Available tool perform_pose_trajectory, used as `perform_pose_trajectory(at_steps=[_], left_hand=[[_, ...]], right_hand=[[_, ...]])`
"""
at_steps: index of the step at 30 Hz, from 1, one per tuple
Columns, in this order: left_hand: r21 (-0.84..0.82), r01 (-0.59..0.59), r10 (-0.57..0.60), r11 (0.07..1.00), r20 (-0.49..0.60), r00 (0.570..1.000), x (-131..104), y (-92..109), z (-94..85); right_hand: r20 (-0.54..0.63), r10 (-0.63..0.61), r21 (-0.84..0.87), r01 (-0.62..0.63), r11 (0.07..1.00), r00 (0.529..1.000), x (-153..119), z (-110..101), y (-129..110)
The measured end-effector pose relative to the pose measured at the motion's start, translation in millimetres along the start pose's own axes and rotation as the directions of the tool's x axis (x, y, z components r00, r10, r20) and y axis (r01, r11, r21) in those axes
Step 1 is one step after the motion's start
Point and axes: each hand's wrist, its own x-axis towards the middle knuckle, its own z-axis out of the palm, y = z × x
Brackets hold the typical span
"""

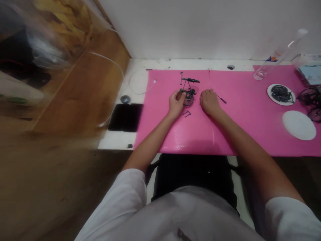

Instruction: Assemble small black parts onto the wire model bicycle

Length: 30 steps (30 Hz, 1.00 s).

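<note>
A small black model bicycle [188,97] stands partly assembled over the pink mat [198,134]. My left hand [176,103] is closed on its lower left side, thumb in front, near a wheel. Its handlebar and a dark flat bar point up and away from me. My right hand [210,103] rests palm down on the mat, just right of the bicycle and apart from it. The fingers there are curled, and whatever lies under them is hidden. Close by on its right is a small dark screwdriver [222,99]. Small dark frame parts [187,114] lie below the bicycle.
At right are a white plate of black parts [269,93], a white round lid or plate [299,125], more black model bicycles [312,102] and a tall clear bottle [259,75]. Left of the mat lie a black flat device [126,117], a round metal object [125,99] and a white cable [144,92].
</note>
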Motion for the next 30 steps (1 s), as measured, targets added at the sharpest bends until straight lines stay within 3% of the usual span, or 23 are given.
perform_pose_trajectory(at_steps=[4, 11, 20, 25, 30], left_hand=[[-0.005, 0.042, -0.042, 0.999, -0.031, 0.999, 0.5, 0.8, 2.0], [0.026, 0.086, -0.085, 0.996, -0.056, 0.995, -2.6, 6.1, 1.7], [-0.008, 0.137, -0.137, 0.991, -0.034, 0.99, -13.4, 15.4, 5.2], [0.008, 0.169, -0.169, 0.986, -0.005, 0.986, -21.3, 19.9, 8.5], [0.022, 0.132, -0.133, 0.991, 0.033, 0.991, -25.6, 18.8, 7.4]], right_hand=[[-0.045, -0.046, 0.144, 0.052, 0.988, 0.998, 1.8, -7.0, 17.3], [-0.307, -0.013, 0.355, 0.127, 0.926, 0.952, 4.6, -9.0, 19.8], [-0.405, -0.021, 0.423, 0.208, 0.882, 0.914, -17.5, -13.2, 6.9], [-0.381, -0.023, 0.433, 0.2, 0.879, 0.924, -30.6, -19.0, -6.0], [-0.38, -0.161, 0.408, 0.321, 0.855, 0.911, -37.0, -12.4, -17.6]])
